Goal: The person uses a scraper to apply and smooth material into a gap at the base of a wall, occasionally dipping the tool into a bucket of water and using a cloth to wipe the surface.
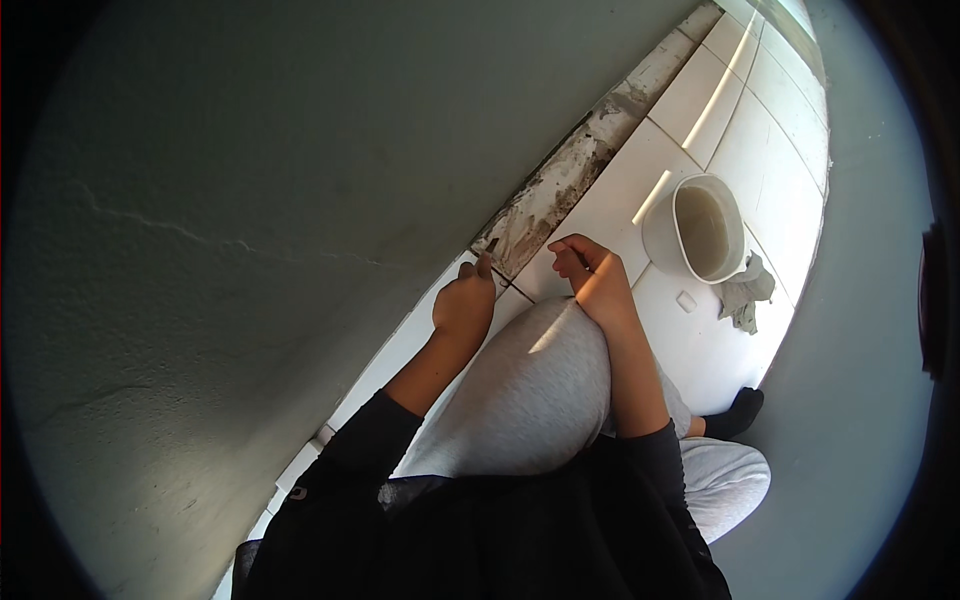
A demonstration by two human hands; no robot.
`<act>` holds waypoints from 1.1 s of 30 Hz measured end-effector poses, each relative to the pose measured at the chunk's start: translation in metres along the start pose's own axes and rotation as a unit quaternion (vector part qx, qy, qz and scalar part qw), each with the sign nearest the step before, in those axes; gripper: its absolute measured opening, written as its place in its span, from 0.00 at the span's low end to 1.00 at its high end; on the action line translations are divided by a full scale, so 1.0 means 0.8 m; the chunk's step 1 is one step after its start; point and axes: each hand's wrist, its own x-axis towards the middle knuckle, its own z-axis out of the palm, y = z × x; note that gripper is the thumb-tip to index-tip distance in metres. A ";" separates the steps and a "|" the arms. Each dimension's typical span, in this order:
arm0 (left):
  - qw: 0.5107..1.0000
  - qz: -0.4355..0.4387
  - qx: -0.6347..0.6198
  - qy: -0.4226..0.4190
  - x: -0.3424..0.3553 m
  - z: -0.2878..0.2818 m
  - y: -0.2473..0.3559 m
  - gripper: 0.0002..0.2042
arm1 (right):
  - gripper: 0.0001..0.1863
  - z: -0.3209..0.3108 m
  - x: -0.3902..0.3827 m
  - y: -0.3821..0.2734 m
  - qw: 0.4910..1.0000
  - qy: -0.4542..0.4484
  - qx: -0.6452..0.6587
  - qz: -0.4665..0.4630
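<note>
My left hand [465,302] is closed beside the wall, at the near end of a bare strip [565,185] in the tiled floor. A small dark tip [491,245] shows just past its fingers, too little to name. My right hand [603,285] is held just above my grey-trousered knee [545,385], its fingers curled in toward the thumb. Whether anything is in it cannot be seen. The strip is whitish with brown, dirty patches and runs along the foot of the wall.
A white bucket [658,235] with cloudy contents stands on white floor tiles [625,180] to the right. A grey rag [745,293] lies against it, with a small pale piece [686,301] nearby. Grey-green wall [250,250] rises on the left, and a bluish wall [860,300] on the right.
</note>
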 end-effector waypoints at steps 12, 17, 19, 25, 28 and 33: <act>0.999 -0.013 -0.005 -0.040 -0.010 -0.004 -0.001 0.21 | 0.11 -0.002 0.002 0.006 1.000 0.013 0.002 0.000; 1.000 -0.021 -0.009 0.003 0.038 -0.002 -0.007 0.21 | 0.11 0.002 0.002 0.000 1.000 -0.006 -0.001 -0.004; 0.999 -0.041 -0.024 -0.016 0.032 -0.003 -0.004 0.23 | 0.11 0.000 0.002 0.002 1.000 0.012 0.003 0.005; 0.996 -0.041 -0.010 -0.080 -0.017 -0.002 -0.015 0.23 | 0.11 -0.002 0.002 0.008 1.000 0.009 -0.001 -0.005; 0.999 -0.025 0.012 -0.041 0.007 -0.002 -0.015 0.24 | 0.11 0.000 0.003 0.009 1.000 0.006 0.014 -0.002; 1.000 -0.031 0.003 0.002 0.013 0.010 -0.017 0.25 | 0.10 -0.001 0.001 -0.002 1.000 -0.005 -0.004 0.004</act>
